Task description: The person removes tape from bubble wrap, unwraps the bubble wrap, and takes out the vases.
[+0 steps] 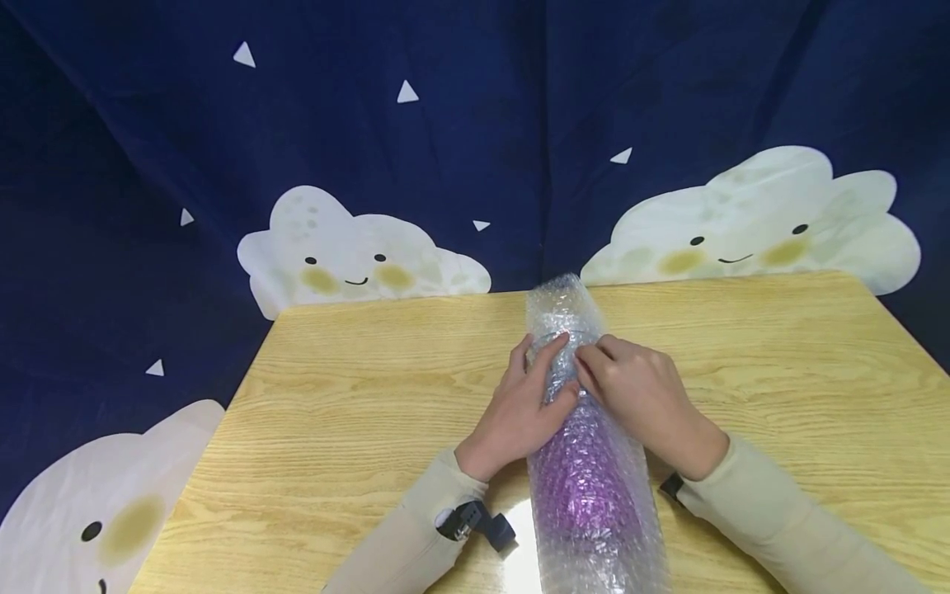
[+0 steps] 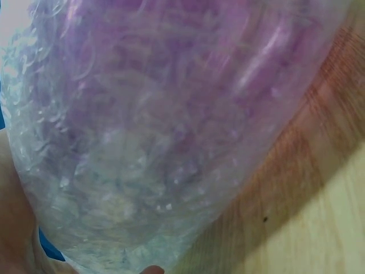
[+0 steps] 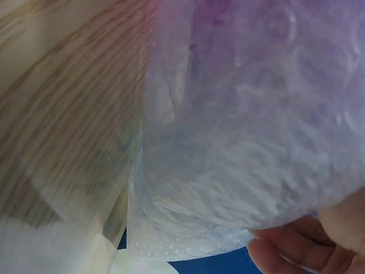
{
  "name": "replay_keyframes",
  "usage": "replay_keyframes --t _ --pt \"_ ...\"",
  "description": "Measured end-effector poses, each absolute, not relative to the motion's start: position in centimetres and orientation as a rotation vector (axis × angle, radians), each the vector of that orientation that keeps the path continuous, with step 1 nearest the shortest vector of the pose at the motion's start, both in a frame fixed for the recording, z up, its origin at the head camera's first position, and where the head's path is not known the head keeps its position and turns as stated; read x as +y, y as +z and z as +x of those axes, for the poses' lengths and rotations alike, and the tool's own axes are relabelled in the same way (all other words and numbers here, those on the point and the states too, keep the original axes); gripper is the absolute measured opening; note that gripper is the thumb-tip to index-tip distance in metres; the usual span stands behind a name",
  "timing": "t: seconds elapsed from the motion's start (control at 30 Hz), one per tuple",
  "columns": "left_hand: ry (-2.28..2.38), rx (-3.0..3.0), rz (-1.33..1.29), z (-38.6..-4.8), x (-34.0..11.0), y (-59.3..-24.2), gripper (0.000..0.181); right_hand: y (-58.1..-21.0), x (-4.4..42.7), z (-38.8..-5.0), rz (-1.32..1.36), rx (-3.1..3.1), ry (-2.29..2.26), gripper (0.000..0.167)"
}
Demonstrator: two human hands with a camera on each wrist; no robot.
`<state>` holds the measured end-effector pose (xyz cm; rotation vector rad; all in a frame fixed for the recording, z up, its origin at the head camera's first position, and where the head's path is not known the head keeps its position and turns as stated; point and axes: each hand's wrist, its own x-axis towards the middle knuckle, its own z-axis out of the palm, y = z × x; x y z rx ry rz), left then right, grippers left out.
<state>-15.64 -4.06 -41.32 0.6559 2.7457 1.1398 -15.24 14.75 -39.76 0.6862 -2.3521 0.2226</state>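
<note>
A long bundle of clear bubble wrap (image 1: pixel 586 487) with something purple inside lies lengthwise on the table, its far end near the back edge. My left hand (image 1: pixel 523 408) rests on the wrap's left side, fingers spread and fairly straight, thumb across the top. From the right, my right hand (image 1: pixel 641 396) pinches the wrap near its narrow upper part with curled fingers. The wrap (image 2: pixel 142 131) fills most of the left wrist view. In the right wrist view, fingers (image 3: pixel 291 248) of my right hand touch the wrap's lower edge.
The wooden table (image 1: pixel 334 412) extends to both sides of the bundle. Behind it hangs a dark blue cloth (image 1: pixel 475 148) printed with white smiling clouds and small triangles. A bright reflection lies near the front, left of the wrap.
</note>
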Motion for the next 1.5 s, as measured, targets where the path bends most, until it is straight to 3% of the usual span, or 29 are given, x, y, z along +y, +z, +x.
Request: replay_keyframes --t 1.5 --pt "1.154 2.737 0.650 -15.69 -3.96 -41.47 0.067 -40.10 14.68 -15.40 0.659 -2.328 0.257 0.013"
